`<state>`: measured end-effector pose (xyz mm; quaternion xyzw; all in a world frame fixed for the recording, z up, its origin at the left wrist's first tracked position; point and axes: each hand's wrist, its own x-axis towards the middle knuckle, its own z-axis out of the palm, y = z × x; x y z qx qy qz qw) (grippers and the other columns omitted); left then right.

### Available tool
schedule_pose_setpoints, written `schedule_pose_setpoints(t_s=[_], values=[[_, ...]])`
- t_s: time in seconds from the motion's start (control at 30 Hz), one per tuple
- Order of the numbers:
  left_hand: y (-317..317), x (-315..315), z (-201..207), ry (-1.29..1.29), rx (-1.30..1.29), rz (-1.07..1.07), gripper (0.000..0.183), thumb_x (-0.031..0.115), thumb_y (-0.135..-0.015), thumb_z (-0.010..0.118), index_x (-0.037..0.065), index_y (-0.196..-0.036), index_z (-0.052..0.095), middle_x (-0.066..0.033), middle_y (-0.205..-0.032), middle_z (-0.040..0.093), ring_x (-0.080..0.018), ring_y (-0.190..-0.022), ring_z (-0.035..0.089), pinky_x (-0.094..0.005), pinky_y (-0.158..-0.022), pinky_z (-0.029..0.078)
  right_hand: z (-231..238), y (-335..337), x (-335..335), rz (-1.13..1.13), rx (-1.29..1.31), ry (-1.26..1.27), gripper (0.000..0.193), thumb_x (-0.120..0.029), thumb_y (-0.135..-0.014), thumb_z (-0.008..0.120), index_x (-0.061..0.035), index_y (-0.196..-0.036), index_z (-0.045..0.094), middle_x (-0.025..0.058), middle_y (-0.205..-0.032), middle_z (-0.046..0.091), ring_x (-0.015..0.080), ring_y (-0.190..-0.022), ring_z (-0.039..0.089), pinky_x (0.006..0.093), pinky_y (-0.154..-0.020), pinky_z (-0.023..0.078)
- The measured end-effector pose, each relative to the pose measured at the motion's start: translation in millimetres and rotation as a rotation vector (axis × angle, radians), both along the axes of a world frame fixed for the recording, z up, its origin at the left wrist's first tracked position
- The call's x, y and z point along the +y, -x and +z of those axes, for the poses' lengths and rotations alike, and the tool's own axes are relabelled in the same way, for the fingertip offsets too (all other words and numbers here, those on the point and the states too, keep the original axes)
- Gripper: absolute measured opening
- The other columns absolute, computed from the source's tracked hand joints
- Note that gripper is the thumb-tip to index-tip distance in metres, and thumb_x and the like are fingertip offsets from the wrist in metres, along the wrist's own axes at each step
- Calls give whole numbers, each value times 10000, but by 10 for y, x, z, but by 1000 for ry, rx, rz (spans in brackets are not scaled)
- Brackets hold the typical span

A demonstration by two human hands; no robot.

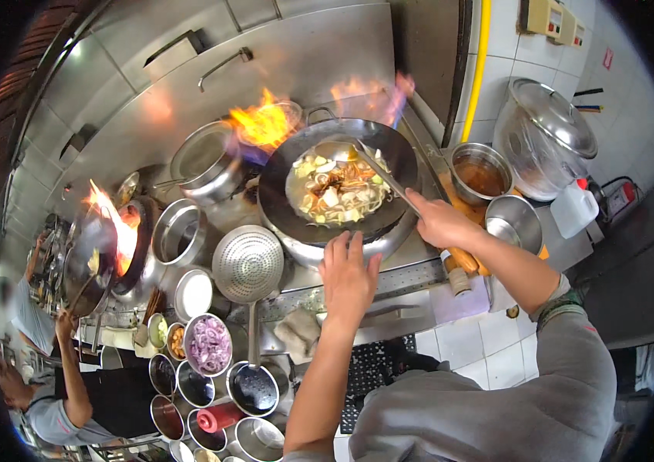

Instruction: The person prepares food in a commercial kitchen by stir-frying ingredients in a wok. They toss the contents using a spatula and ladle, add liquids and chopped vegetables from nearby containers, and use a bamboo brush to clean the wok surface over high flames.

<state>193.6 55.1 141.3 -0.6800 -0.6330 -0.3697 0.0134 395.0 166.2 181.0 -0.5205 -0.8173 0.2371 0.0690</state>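
Note:
In front of me a dark wok (275, 181) sits on the burner, holding a stir-fry (338, 196) of noodles, pale chunks, orange shreds and dark sauce in liquid. My right hand (446, 222) is closed round the handle of a cooking ladle (392, 181), which slants down to the left; its bowl lies at the far side of the food. My left hand (348, 271) holds nothing, fingers stretched out and apart, by the wok's near rim. Whether its fingertips touch the rim I cannot tell. Flames (265, 125) rise behind the wok on the left.
A perforated strainer (248, 263) rests left of the wok, above bowls of onion (209, 345) and sauces. To the right stand a pot of brown liquid (481, 175), a steel bowl (513, 222) and a white jug (574, 209). A co-worker (73, 385) handles a flaming wok at far left.

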Motion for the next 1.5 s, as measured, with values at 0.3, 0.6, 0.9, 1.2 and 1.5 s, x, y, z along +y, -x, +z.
schedule_pose_setpoints(t_s=[0.3,0.6,0.9,1.2,1.5], values=[[-5,462,-147,223,75,-61,211,236,-872,647,37,-893,581,-142,-900,567,-355,-893,530,-477,-749,438,-191,-617,84,112,154,-444,660,-87,-884,544,-98,-1494,293,115,-813,607,192,-577,597,351,-541,484],[44,118,-78,164,25,18,401,223,-853,675,17,-1172,544,-212,-1158,534,-427,-1080,502,-520,-875,419,521,69,-257,83,1180,950,586,-50,-935,506,-104,-1475,286,38,-786,496,70,-450,439,243,-351,425],[420,-2073,222,308,-314,179,594,186,-798,743,20,-1315,501,-244,-1385,438,-437,-1290,418,-509,-1045,371,284,1600,-1527,509,652,1239,613,-42,-946,489,-60,-1501,230,35,-722,529,70,-413,444,227,-378,393],[838,-3755,405,177,-484,789,464,102,-797,741,39,-1235,603,-183,-1284,575,-354,-1185,556,-408,-982,451,-379,2565,-2650,826,243,722,641,-125,-878,570,-28,-1458,314,205,-966,634,269,-783,632,378,-721,497],[1191,-4440,192,129,-571,926,384,111,-820,721,11,-1178,624,-192,-1233,601,-353,-1104,603,-400,-936,472,-587,2785,-2978,778,171,610,614,-121,-863,526,15,-1427,327,308,-1102,607,425,-974,620,436,-875,476]])
